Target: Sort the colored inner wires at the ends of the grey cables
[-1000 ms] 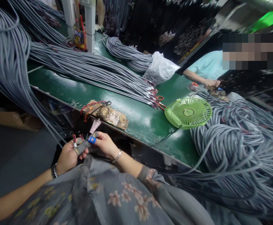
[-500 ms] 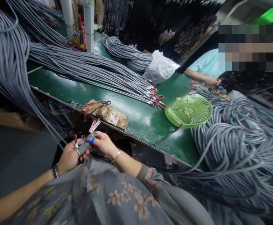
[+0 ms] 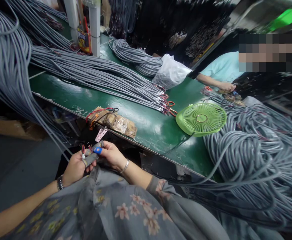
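Note:
Close in front of my body, my left hand (image 3: 75, 167) is closed round the end of a grey cable (image 3: 65, 151), whose thin coloured wires (image 3: 83, 149) stick up above a white band. Grey coverings wrap some of the fingers. Beside it, my right hand (image 3: 112, 154) is closed in a pinch, with blue tape on the thumb; the fingertips meet near small reddish wires (image 3: 90, 147). What exactly lies in that pinch is hidden. A pink clip (image 3: 101, 134) stands at the table edge just beyond the hands.
A wooden block (image 3: 120, 125) with an orange-handled tool lies on the green table's (image 3: 148, 128) near edge. Grey cables (image 3: 105, 75) stretch across it. A green fan (image 3: 201, 119) stands right of them, near coiled cables (image 3: 251, 156). Across the table, a person (image 3: 219, 68) handles wires.
My left hand has shifted slightly to the right with the cable end. My right hand stays nearly in place. The other person's head and hands have moved a little.

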A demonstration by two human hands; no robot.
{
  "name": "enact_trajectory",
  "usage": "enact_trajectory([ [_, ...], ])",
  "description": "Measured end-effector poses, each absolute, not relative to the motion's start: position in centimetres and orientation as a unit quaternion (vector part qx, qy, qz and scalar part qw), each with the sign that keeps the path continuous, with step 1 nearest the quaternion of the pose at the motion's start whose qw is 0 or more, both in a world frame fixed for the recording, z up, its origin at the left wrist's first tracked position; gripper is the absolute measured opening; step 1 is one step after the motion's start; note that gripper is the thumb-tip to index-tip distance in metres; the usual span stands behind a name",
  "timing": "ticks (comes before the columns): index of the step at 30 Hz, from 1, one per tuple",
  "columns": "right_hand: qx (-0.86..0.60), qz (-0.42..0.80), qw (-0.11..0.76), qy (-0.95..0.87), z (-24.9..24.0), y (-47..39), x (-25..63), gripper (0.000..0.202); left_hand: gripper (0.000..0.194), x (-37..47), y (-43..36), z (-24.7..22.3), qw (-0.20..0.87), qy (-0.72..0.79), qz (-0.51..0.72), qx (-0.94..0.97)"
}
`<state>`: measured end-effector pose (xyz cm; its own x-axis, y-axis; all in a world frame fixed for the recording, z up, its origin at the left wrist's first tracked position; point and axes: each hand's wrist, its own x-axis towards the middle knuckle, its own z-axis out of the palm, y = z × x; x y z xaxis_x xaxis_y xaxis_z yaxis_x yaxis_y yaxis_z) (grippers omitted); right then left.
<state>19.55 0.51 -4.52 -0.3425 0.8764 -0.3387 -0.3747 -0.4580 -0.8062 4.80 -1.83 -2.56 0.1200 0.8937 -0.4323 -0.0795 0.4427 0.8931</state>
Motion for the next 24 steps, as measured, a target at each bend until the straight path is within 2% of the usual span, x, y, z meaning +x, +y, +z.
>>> enact_trajectory([
  [5, -0.423, 0.715, 0.415, -0.372, -4.4, 0.7, 19.3, 0.048, 0.027, 4.8, -1.7, -2.4, 0.664, 0.548, 0.345, 0.374],
  [10, -0.463, 0.683, 0.425, -0.371, -4.2, 0.5, 19.2, 0.047, 0.033, 4.9, -1.8, -2.9, 0.647, 0.548, 0.399, 0.35],
  [17, -0.477, 0.694, 0.475, -0.255, -4.7, 1.1, 19.0, 0.04, 0.034, 5.1, -2.0, -2.2, 0.651, 0.554, 0.399, 0.333],
  [20, -0.441, 0.743, 0.454, -0.216, -4.6, 1.1, 19.6, 0.039, 0.037, 5.2, -1.9, -2.0, 0.64, 0.561, 0.424, 0.312],
  [24, -0.404, 0.777, 0.41, -0.256, -4.2, 0.7, 20.1, 0.05, 0.039, 5.2, -1.8, -2.0, 0.634, 0.558, 0.443, 0.3],
])
